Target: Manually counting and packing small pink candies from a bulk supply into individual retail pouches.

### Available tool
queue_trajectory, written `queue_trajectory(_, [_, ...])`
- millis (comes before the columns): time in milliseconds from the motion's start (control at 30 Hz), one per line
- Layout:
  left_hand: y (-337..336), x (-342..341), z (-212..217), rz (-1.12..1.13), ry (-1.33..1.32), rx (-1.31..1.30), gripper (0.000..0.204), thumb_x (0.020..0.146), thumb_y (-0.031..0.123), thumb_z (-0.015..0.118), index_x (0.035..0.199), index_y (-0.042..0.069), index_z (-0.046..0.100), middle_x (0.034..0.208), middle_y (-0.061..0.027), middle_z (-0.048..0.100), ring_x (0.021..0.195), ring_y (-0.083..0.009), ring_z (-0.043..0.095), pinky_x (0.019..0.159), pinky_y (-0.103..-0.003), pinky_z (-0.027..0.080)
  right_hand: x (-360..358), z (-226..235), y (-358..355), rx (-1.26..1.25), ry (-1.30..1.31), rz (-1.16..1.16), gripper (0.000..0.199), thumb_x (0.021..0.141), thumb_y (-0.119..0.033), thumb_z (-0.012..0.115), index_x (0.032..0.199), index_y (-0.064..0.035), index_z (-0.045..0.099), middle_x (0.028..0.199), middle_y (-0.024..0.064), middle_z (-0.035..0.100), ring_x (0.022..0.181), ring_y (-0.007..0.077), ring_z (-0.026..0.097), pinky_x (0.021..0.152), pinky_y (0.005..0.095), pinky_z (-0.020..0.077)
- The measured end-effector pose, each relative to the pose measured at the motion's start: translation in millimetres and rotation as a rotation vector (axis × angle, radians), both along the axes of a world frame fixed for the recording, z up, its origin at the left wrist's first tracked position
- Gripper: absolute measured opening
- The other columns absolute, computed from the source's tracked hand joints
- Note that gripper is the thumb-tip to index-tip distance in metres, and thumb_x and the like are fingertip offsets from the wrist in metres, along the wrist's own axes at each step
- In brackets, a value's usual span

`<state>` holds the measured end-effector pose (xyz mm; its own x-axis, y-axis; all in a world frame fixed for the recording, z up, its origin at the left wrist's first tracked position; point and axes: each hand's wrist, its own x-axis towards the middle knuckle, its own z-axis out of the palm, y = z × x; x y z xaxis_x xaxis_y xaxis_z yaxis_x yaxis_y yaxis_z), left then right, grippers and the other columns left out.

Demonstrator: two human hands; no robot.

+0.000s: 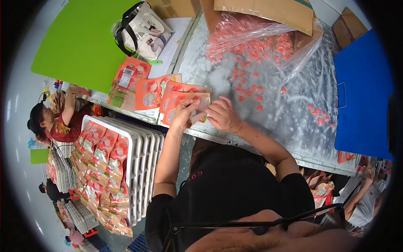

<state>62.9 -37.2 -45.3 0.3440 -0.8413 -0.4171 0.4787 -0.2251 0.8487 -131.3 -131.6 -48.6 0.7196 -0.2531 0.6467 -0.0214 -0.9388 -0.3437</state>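
Note:
My left hand [187, 112] is closed, its thumb and fingers pinching a flat orange-red pouch [203, 101] with a clear, pale section. Beside the pouch's right edge, my right hand [225, 116] has its fingers bent inward; whatever its fingertips hold is hidden. More orange-red pouches [147, 93] lie overlapped on the table edge, left of and under my left hand. To the right, many small red pieces [252, 88] are scattered over the whitish, powdery metal table [268, 130].
At the back, an open cardboard box [268, 10] has clear plastic sheeting [298, 63] and red pieces spilling out. A white tote bag [145, 33] stands back left. Stacked white trays [140, 168] of filled pouches are at my left. A blue panel [363, 92] borders the right. Other people work nearby.

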Motion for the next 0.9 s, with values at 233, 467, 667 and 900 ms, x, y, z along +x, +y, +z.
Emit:
queue_trajectory(233, [-2.4, -39.7, 32.4, -0.176, -0.785, 0.034, 0.012, 0.089, 0.009, 0.071, 0.082, 0.0, 0.067, 0.072, 0.0011, 0.061, 0.068, -0.0068, 0.054, 0.061, -0.027, 0.045, 6.3, -4.4, 9.9, 0.077, 0.025, 0.155, 0.018, 0.078, -0.02, 0.073, 0.085, -0.005, 0.065, 0.101, 0.0089, 0.064, 0.107, 0.0267, 0.06, 0.093, 0.0403, 0.0477])
queue_trajectory(467, [-2.1, -71.4, 80.6, -0.302, -1.332, -0.09, 0.019, 0.082, 0.01, 0.072, 0.077, -0.003, 0.059, 0.079, -0.015, 0.061, 0.068, -0.0279, 0.062, 0.062, -0.038, 0.047, 7.0, -0.9, 7.4, 0.261, 0.34, 0.464, 0.03, 0.084, -0.028, 0.072, 0.1, -0.0033, 0.065, 0.1, 0.016, 0.068, 0.099, 0.0394, 0.063, 0.086, 0.0449, 0.0515])
queue_trajectory(667, [-15.4, -41.4, 67.0, -0.47, -1.068, -0.033, 0.029, 0.093, 0.028, 0.064, 0.106, 0.001, 0.065, 0.112, -0.0185, 0.06, 0.101, -0.0329, 0.061, 0.086, -0.042, 0.048, -27.8, 33.4, 19.1, 0.588, 0.488, 0.575, 0.038, 0.092, -0.03, 0.066, 0.122, -0.0067, 0.061, 0.119, 0.0171, 0.064, 0.111, 0.0356, 0.06, 0.1, 0.0446, 0.0461])
queue_trajectory(900, [3.6, 53.4, -56.3, -0.65, -1.758, 0.287, 0.08, 0.094, 0.061, 0.049, 0.16, 0.026, 0.019, 0.166, -0.0159, 0.011, 0.153, -0.0389, 0.005, 0.111, -0.075, 0.009, -70.0, 62.8, 16.6, 0.77, 0.816, 0.461, 0.047, 0.1, -0.043, 0.053, 0.132, -0.0099, 0.057, 0.132, 0.0165, 0.06, 0.122, 0.0347, 0.055, 0.107, 0.0418, 0.0421])
